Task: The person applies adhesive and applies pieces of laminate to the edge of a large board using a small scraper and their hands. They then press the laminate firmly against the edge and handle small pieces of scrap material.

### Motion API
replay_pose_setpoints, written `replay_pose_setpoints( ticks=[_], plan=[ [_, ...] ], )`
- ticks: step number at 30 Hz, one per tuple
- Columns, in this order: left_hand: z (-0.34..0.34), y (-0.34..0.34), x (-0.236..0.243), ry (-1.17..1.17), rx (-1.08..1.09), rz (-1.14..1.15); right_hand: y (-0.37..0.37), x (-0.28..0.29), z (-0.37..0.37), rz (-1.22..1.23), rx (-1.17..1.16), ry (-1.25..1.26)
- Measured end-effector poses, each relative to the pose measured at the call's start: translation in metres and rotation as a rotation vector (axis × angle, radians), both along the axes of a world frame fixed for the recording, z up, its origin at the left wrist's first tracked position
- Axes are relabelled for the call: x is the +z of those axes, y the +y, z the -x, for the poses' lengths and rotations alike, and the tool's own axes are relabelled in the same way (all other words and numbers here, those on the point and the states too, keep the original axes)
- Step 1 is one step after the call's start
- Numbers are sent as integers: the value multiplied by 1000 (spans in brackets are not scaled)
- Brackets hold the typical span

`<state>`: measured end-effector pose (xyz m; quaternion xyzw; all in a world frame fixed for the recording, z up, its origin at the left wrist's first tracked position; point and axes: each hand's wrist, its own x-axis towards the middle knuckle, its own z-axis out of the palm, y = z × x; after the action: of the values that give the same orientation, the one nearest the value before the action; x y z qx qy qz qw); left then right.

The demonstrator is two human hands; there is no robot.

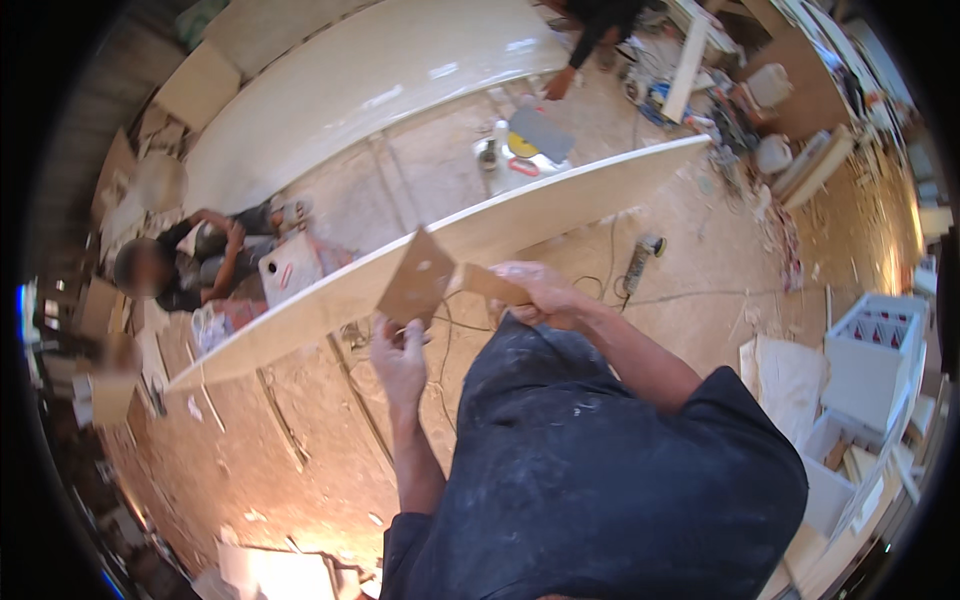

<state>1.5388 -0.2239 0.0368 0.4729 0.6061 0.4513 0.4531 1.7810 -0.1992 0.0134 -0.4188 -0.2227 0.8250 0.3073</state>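
My left hand (400,362) is closed on the lower edge of a thin brown square piece (418,278) with pale smudges on its face. My right hand (540,288), whitened with dust, grips a smaller tan flat piece (490,284); its exact kind does not show. The two pieces nearly meet at the brown one's right corner. Just beyond them a long pale board (560,195) runs slantwise from lower left to upper right.
An angle grinder (643,262) lies on the floor, its cord trailing. A person (200,250) sits at left; another person's arm (575,65) reaches in at top. Behind the board are a white container (290,268) and a grey flat sheet (543,133). White cabinets (872,350) stand right.
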Motion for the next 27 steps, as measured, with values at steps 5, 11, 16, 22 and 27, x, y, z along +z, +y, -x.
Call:
replay_pose_setpoints(
  ticks=[5, 11, 16, 22, 27],
  plan=[
    [-25, -57, -18, 71, -25, 41, -42, 19, -1, -8, -44, -138],
    [-34, -104, -23, 435, -114, -238, -67, 37, -4, 82, -34, -103],
    [-51, -94, 11, 531, -247, -444, -64, 58, -23, 58, 37, -65],
    [-104, -54, 0, 958, -557, -309, -47, 62, -101, 90, 180, 532],
    [-143, -32, -95, 832, -278, -54, -3, 69, -208, -178, 85, 809]
  ],
)
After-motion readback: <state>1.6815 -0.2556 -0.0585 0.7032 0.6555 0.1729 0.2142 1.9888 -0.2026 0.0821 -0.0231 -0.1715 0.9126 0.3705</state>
